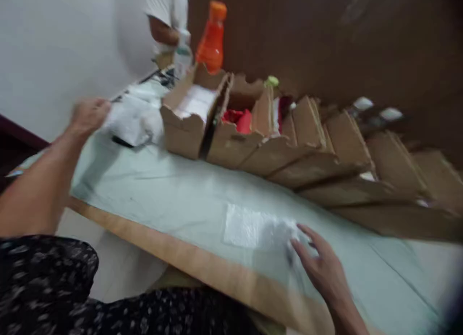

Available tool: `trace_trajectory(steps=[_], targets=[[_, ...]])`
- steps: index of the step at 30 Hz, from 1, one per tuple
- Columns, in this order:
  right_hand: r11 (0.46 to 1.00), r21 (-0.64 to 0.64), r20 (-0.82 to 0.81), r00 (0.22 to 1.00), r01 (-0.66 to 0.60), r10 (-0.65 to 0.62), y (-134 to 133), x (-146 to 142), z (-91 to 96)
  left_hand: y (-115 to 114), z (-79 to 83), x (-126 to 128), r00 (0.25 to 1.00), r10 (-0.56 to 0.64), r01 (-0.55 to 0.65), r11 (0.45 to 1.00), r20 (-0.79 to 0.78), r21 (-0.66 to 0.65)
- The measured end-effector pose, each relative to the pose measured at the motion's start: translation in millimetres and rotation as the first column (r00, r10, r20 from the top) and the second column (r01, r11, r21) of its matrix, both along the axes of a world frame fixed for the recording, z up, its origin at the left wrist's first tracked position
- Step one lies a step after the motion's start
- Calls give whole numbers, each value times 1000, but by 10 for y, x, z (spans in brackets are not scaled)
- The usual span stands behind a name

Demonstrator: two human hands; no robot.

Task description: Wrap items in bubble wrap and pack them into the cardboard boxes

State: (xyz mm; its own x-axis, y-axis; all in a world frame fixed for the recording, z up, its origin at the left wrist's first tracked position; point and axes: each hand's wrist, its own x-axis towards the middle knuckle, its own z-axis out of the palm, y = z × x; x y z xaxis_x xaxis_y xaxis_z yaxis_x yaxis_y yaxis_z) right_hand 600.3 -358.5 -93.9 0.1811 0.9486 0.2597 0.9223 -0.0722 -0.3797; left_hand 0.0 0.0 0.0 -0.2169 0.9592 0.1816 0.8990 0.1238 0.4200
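Note:
A flat, clear plastic packet [249, 227] lies on the pale green table covering. At its right end is my right hand [320, 262], thumb and forefinger closing on the packet's edge; the other fingers are partly hidden. My left hand [90, 115] is raised at the left, beside a heap of crumpled white plastic bags [132, 118]. Its fingers look curled in, though motion blurs them. Whether anything is inside that hand I cannot make out.
Open cardboard boxes [184, 135] stand in a row along the back, holding white packets and a red item [240, 120]. Behind them rises an orange bottle [212, 41] near a clear bottle [183, 55]. Another person [164, 21] stands at the far end. A wooden edge [173, 246] borders the table.

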Motion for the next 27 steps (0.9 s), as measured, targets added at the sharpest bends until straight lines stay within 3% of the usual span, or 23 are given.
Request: trace_trajectory(steps=[3,4,6,9,11,13,16,17,18,19,20,22,24,25,27], targets=[[996,-61,48,997,62,-59,125,-143,-30,-395,-168,211,998,9,8,966,-67,258],[993,-79,70,995,83,-77,154,-184,-55,-567,-220,332,995,-53,75,949,-81,307],[989,-86,108,988,119,-110,170,-291,-99,-997,-326,685,948,-297,319,880,-116,351],[995,-28,67,994,92,-90,108,-508,-85,-1687,-481,1438,747,-662,650,709,-61,273],[998,55,-2,1000,-11,11,60,-654,9,-2020,-541,1974,597,-802,775,583,18,245],[976,151,-28,987,-154,160,44,-785,180,-2206,-526,2414,444,-888,869,460,122,182],[904,263,31,939,-338,342,87,-956,529,-2299,-373,2715,197,-921,967,239,336,90],[882,297,55,929,-366,367,111,-1002,646,-2302,-304,2697,151,-893,980,193,423,58],[865,334,68,925,-375,375,136,-1040,750,-2293,-236,2619,143,-849,983,184,508,31],[855,370,65,928,-364,368,161,-1066,832,-2270,-171,2483,177,-794,974,225,582,11],[851,403,45,936,-337,349,184,-1079,886,-2229,-114,2297,246,-730,948,318,637,-2],[866,432,-24,956,-253,291,227,-1066,893,-2080,-34,1821,427,-568,800,600,703,-1],[899,401,-93,968,-178,233,259,-1017,767,-1850,-7,1302,561,-358,508,861,746,31],[915,375,-118,971,-152,209,270,-989,665,-1716,-13,1061,573,-241,320,946,783,57],[939,320,-149,973,-123,178,275,-942,425,-1440,-54,669,574,-109,60,994,812,91]])
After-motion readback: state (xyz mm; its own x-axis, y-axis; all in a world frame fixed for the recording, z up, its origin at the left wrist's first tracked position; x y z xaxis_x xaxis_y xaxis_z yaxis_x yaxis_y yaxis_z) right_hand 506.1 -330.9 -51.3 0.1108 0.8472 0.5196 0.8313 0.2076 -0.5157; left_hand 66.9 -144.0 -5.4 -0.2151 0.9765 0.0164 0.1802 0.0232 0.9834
